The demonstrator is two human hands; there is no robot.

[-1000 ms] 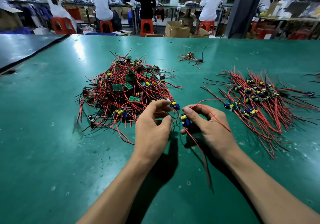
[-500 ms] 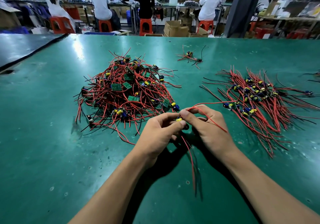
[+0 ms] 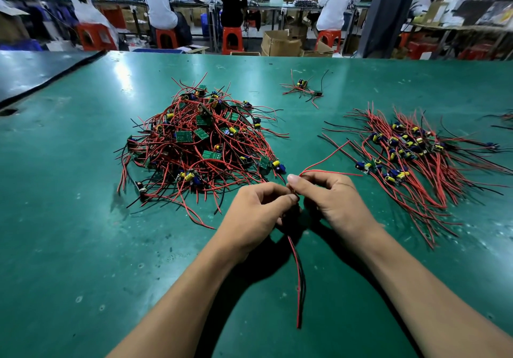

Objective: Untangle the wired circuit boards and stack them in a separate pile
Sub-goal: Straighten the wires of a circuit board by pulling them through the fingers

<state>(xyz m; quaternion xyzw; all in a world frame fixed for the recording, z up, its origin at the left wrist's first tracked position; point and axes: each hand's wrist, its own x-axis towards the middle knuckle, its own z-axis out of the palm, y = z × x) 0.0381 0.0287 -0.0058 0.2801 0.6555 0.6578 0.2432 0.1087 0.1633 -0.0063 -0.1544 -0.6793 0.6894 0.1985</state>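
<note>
Green matting covers the table point(image 3: 69, 219), and both hands meet just above it, near its front edge. The left hand point(image 3: 258, 208) and right hand point(image 3: 336, 199) each pinch the same wired board point(image 3: 298, 274) between thumb and forefinger. The fingertips hide the board itself. Its red and black leads trail down toward the person, and one red lead point(image 3: 337, 149) arcs up and away to the right. Just beyond the left hand sits the tangled heap point(image 3: 200, 147) of boards and red wire. Off to the right, apart from it, the sorted pile point(image 3: 410, 152) lies with its wires roughly combed one way. A small stray bundle point(image 3: 304, 88) rests farther back.
</note>
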